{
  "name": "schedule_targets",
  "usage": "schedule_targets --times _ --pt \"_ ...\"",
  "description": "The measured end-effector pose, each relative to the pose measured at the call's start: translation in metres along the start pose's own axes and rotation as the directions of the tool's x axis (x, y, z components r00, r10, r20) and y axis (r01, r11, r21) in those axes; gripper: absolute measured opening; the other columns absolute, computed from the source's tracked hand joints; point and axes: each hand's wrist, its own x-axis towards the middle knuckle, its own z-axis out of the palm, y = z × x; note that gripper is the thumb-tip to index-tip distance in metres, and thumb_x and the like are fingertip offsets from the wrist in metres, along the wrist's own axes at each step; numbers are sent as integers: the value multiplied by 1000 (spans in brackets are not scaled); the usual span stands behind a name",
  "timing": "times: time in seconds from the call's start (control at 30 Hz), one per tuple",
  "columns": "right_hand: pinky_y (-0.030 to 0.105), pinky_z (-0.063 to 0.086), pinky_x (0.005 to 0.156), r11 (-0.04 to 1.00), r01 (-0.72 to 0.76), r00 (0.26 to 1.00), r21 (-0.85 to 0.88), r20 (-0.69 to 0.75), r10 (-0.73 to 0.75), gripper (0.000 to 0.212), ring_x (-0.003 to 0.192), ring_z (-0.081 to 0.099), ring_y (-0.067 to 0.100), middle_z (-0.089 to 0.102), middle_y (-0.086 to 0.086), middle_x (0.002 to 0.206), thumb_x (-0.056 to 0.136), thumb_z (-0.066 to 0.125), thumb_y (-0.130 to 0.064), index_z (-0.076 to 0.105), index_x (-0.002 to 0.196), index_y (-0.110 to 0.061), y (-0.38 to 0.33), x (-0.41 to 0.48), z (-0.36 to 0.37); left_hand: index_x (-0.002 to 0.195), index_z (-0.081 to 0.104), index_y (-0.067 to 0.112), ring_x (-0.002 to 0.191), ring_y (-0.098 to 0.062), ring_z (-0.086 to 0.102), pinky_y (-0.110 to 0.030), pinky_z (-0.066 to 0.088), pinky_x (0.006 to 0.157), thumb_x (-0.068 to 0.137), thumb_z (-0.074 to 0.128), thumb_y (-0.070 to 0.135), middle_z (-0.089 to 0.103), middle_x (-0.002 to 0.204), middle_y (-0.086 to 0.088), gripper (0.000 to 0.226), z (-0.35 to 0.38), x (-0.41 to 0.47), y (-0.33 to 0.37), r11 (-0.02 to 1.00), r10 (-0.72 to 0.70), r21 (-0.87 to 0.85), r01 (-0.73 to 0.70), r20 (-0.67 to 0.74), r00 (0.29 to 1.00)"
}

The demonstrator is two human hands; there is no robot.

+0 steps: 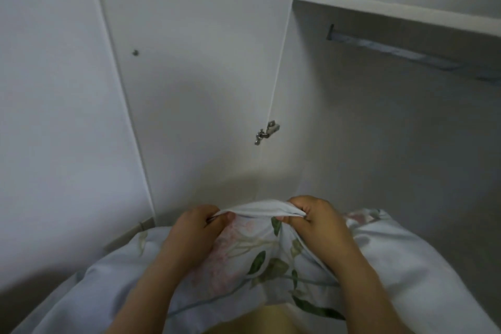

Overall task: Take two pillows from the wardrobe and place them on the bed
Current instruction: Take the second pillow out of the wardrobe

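Note:
A pale blue pillow (252,260) with a pink and green flower print fills the lower middle of the head view, held close to my body. My left hand (198,228) pinches the far edge of its cover on the left. My right hand (314,219) grips the same edge on the right, so the cloth stretches taut between them. More floral-edged pale fabric (401,260) bulges to the right and left below my arms; whether it is a second pillow I cannot tell. The wardrobe (352,122) stands open straight ahead.
The wardrobe's white door (195,62) hangs open ahead on the left, with a metal hinge (267,131) at its edge. A shelf (393,11) and a metal hanging rail (401,51) run across the upper right inside. A white wall panel (54,89) stands at left.

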Motion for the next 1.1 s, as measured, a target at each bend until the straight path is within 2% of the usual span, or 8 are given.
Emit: schedule_targets --times 0.17,0.33,0.4,0.5,0.7,0.8,0.93,1.1 --pt "38 49 66 999 44 998 12 52 -45 36 64 59 21 60 7 65 82 63 -43 58 67 -11 -20 3 12 83 70 23 64 0 60 -10 44 54 78 70 37 69 74 6 15 -43 0 -6 986 -95 -136 92 -17 995" --pt "33 48 65 994 89 993 -70 84 -83 39 65 59 16 60 2 65 83 62 -47 56 66 -13 -34 5 23 110 61 11 86 -18 60 -26 40 74 80 68 34 66 104 -5 39 -85 18 -6 964 -232 -230 136 -466 854" --pt "33 48 66 993 86 993 -80 87 -78 39 66 59 14 61 2 66 81 63 -49 58 70 -12 -36 6 26 123 53 8 100 -22 59 -28 42 79 79 70 34 59 122 -10 54 -95 27 -11 967 -224 -224 123 -508 832" --pt "34 48 66 995 80 992 -61 106 -74 44 64 58 15 56 1 62 76 61 -56 53 65 -14 -39 6 31 128 49 12 116 -28 54 -33 44 90 76 73 36 51 134 -10 62 -101 39 -17 980 -161 -182 85 -455 876" --pt "33 48 67 995 70 993 -73 101 -63 53 66 59 16 60 6 65 73 60 -61 55 70 -9 -40 1 33 122 50 11 104 -24 57 -26 39 82 80 70 26 59 120 -6 49 -108 58 -9 977 -93 -212 -7 -459 884" --pt "34 48 68 997 62 994 -50 91 -57 43 65 59 15 57 0 61 76 66 -55 55 67 -13 -36 -1 31 118 52 9 92 -16 53 -26 39 78 84 65 23 56 108 0 39 -106 56 -9 975 -101 -222 -7 -470 877" --pt "34 52 70 997 47 996 -62 79 -42 44 69 62 14 65 4 69 76 65 -55 60 73 -12 -31 -7 29 93 51 14 78 -18 53 -28 39 70 88 60 24 59 89 -2 15 -97 46 -10 980 -90 -199 -12 -495 864" --pt "31 48 66 994 24 997 -105 76 -16 46 67 60 15 62 5 67 77 65 -55 57 69 -11 -27 -16 22 76 49 10 56 -13 43 -26 34 51 87 61 25 48 64 -2 23 -75 25 0 982 -23 -173 -76 -507 861"
